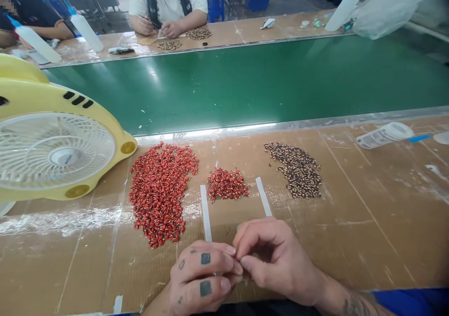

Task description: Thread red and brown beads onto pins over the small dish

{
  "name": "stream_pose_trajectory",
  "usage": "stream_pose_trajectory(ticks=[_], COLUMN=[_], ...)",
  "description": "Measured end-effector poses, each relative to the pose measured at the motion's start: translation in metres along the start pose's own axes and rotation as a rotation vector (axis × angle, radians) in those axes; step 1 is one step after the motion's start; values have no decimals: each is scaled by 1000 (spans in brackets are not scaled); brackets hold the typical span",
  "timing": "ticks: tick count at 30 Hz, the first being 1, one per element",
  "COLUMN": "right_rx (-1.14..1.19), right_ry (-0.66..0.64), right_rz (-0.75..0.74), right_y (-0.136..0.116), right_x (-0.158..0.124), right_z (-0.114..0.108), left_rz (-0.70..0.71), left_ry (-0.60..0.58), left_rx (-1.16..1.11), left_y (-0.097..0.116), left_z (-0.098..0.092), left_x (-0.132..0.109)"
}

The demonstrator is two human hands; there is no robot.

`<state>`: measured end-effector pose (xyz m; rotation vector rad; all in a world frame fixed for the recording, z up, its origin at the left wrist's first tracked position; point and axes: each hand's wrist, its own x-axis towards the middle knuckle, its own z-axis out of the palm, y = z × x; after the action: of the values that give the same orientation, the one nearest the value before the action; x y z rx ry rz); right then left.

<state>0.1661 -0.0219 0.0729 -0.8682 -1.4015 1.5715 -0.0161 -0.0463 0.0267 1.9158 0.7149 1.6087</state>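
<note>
My left hand [203,276] and my right hand [271,255] meet fingertip to fingertip above the near edge of the cardboard-covered table. Both are pinched closed; whatever lies between the fingertips is too small or hidden to make out. Just beyond them, a small heap of red pieces with pale and dark ends [228,184] lies between two white tape strips [206,213] [264,197]. A much larger heap of red pieces [159,192] spreads to the left. Off to the right is a heap of dark and cream-coloured small pieces [298,171].
A yellow fan [105,119] stands at the left. Behind the table runs a green conveyor belt [224,89]. A white bottle [384,135] lies at the right. Across the belt, a person [168,7] handles small pieces near several white squeeze bottles [86,31].
</note>
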Motion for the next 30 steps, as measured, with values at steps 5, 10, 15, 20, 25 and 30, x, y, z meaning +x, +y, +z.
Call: stream_pose_trajectory(ticks=[5, 10, 15, 20, 25, 30], right_rx=[-110, -496, -737, -769, -779, -802], right_ry=[-3, -22, 132, 106, -20, -47], right_rz=[-73, -278, -305, -362, -393, -369], right_y=[5, 12, 41, 64, 67, 69], right_x=[-5, 1, 13, 13, 14, 19], right_z=[-10, -46, -89, -105, -101, -103], left_rz=[23, -114, -279, -604, -525, -650], left_ry=[85, 113, 35, 167, -9, -262], left_rx=[-7, 142, 540, 937, 1248, 1372], left_y=[3, 1, 9, 17, 7, -20], left_z=[12, -2, -35, -79, -97, -76], left_x=[16, 15, 1, -32, -52, -39])
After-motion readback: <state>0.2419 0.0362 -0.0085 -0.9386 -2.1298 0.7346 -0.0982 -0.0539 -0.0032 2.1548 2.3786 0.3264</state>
